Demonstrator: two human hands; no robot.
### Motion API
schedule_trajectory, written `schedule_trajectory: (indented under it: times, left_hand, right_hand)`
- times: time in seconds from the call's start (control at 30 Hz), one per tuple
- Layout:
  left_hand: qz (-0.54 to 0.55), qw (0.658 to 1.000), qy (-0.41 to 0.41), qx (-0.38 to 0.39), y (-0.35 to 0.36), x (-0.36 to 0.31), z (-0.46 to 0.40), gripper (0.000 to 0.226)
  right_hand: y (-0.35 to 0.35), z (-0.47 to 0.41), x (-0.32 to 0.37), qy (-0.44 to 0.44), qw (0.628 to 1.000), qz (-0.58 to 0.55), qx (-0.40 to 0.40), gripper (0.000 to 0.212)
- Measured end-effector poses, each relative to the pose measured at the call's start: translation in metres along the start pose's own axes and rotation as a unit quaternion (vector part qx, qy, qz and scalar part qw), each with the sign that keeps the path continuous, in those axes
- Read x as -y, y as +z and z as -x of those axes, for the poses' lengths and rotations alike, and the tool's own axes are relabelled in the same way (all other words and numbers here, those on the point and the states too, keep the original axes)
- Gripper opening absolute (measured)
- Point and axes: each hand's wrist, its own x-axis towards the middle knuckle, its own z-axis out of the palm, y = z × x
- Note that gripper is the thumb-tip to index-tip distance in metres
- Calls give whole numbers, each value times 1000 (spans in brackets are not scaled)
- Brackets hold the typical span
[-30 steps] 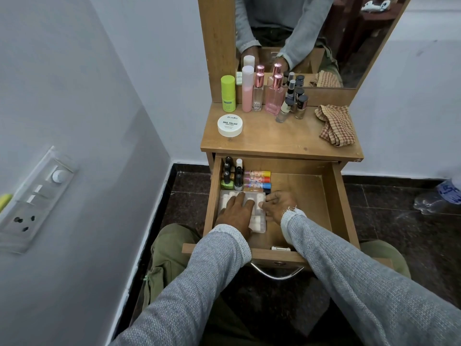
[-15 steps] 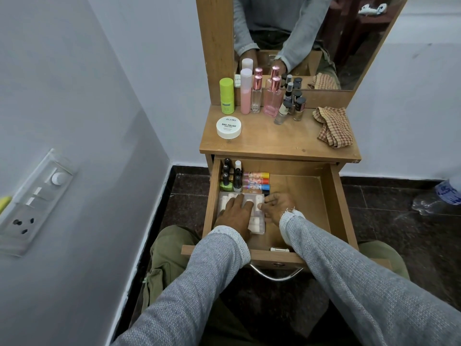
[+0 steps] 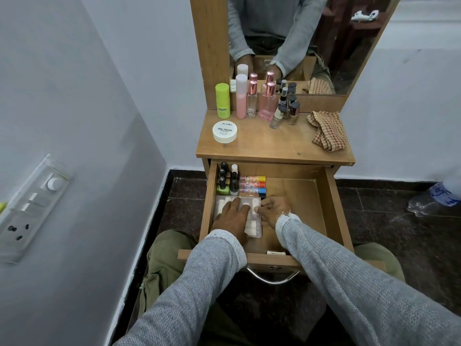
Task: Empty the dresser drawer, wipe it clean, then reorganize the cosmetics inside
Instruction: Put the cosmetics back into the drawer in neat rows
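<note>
Drawer (image 3: pixel 321 208) stands pulled open under the worktop (image 3: pixel 274 146), with a clear compartment case (image 3: pixel 254 229) lying in its left half, long axis front to back. The left hand (image 3: pixel 232 218) presses flat on the case, covering most of it; the right hand (image 3: pixel 273 208) touches its right edge, fingers loosely spread, perhaps nudging it leftward.

Person seen from the head camera. Both arms wear long sleeves of grey, speckled knit fabric: left sleeve (image 3: pixel 199 283), right sleeve (image 3: pixel 361 290). Each cuff is paler and ribbed; the right cuff (image 3: pixel 287 219) is frayed, with loose threads at its edge. The left hand (image 3: pixel 230 221) and right hand (image 3: pixel 273 208) are bare. Olive-green trousers (image 3: pixel 164 265), with a stitched side pocket, cover both legs.
</note>
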Motion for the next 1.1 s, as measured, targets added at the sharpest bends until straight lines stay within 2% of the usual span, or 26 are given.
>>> schedule_trajectory:
  times: [0.1,0.17,0.27,0.37,0.43,0.57,0.8,0.93,1.1]
  left_hand:
    - [21,1000,-6,-1,0,0,2,75]
    - [49,999,-10,-18,-1,-1,3,70]
    - [82,993,3,-80,-4,-2,4,56]
    - [110,985,19,-129,-15,-7,7,43]
    - [130,979,27,-158,-27,-13,7,33]
    - [180,957,42,-221,-64,-28,-5,20]
    - [257,924,24,-282,-125,-48,-39,17]
    - [246,919,16,-306,-145,-56,-64,17]
    - [200,918,35,-340,-159,-63,-95,25]
  right_hand:
    - [-2,1,0,-20,1000,17,-5,22]
    - [-6,2,1,-48,997,51,-19,16]
    - [-17,5,7,-94,991,84,-47,18]
    - [-34,13,25,-166,977,117,-67,5]
    - [-49,15,41,-215,963,141,-86,4]
    - [-78,4,74,-279,941,131,-143,6]
    - [-112,-20,109,-280,928,134,-204,12]
    - [-122,-34,124,-286,923,132,-223,15]
    - [-127,-51,147,-301,913,160,-226,30]
